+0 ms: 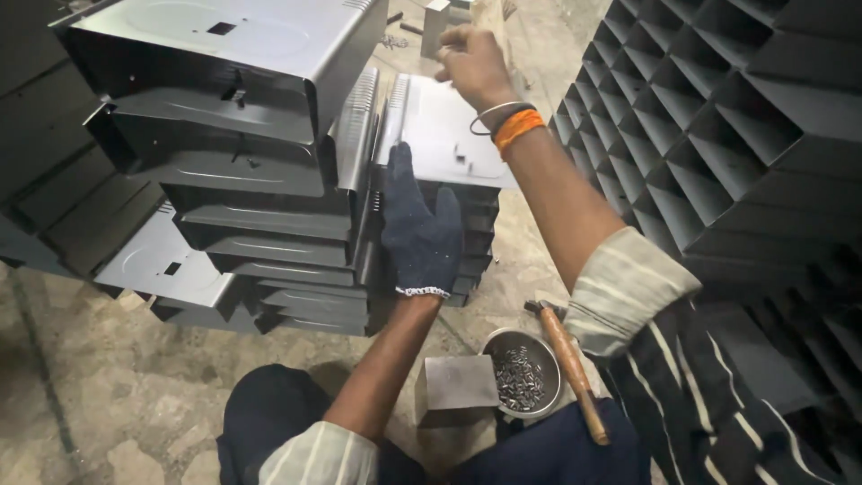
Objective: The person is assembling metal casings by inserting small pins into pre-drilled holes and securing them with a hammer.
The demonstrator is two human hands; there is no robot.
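Note:
My left hand [418, 226], in a dark knit glove, presses flat against the front of a stack of grey sheet-metal covers [467, 242]. My bare right hand [473, 61], with bangles and an orange thread at the wrist, reaches over the top cover [440, 126] and touches its far edge. Whether its fingers grip the edge cannot be told. A taller stack of the same bent metal covers [242, 135] stands just to the left.
A steel bowl of small metal pins [521, 377] sits on the floor by my knees, beside a grey metal block [453, 386]. A wooden-handled hammer [570, 364] lies across my right thigh. A dark honeycomb rack of square cells [718, 108] fills the right side.

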